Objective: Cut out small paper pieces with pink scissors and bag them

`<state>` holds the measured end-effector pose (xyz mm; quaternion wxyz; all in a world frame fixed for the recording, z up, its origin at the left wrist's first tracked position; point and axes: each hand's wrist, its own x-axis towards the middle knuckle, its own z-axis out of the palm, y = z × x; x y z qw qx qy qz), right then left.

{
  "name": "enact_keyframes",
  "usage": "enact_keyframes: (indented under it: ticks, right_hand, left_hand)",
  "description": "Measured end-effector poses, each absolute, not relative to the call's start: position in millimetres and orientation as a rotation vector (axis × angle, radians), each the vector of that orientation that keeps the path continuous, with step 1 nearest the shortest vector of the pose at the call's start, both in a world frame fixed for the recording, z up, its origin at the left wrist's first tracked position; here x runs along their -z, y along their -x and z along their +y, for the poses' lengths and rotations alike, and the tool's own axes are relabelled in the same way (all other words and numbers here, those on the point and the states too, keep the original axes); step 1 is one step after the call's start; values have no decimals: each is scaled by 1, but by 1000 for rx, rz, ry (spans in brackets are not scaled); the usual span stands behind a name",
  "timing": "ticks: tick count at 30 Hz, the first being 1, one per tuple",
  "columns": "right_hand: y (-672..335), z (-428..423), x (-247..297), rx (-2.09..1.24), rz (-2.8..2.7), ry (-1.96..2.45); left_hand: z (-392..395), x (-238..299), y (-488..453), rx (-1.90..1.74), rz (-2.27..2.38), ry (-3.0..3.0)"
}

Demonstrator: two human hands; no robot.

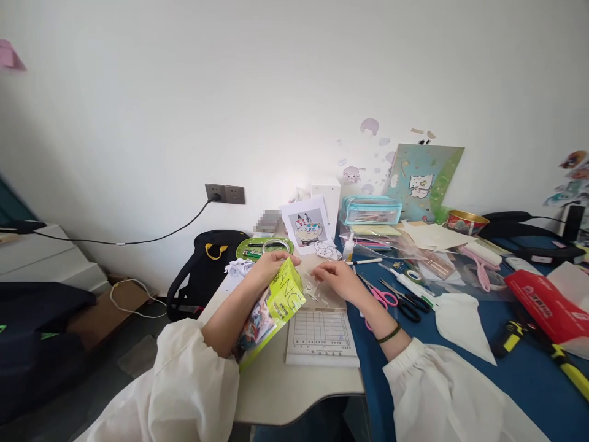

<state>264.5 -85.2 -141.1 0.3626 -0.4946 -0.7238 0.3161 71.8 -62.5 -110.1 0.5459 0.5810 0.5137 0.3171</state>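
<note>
My left hand (270,265) is closed round the top of a yellow-green packet (281,302) that I hold tilted over the desk, with scraps of paper inside it. My right hand (335,277) rests to its right on the desk, fingers bent and close together over small white paper scraps (315,292); whether it pinches one I cannot make out. Below the scraps lies a printed notepad (321,336). Both arms wear white sleeves, and a dark band sits on my right wrist.
Pink-handled scissors (383,297) and black scissors (407,304) lie right of my right hand on the blue mat (460,374). A cartoon card (307,226), a green tray (262,248), a clear pencil case (372,211), a red packet (547,304) and a black bag (202,270) stand around.
</note>
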Motion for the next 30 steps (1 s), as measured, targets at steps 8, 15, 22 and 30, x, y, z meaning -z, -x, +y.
enact_keyframes:
  ticks: [8,15,22,30]
  right_hand:
    - [-240,-88,139,-751,-1862,1181]
    - [-255,-86,143,-808,-1841,1193]
    - [-258,-89,142,-817,-1804,1161]
    - [-248,-84,147,-758,-1760,1050]
  left_hand:
    - [-72,103,-75,-766,1172,-1389]
    - [-70,107,-73,-808,1176,-1365]
    - [-70,105,-70,-888,1143,-1325]
    - [-72,106,-72,-880,1108,-1309]
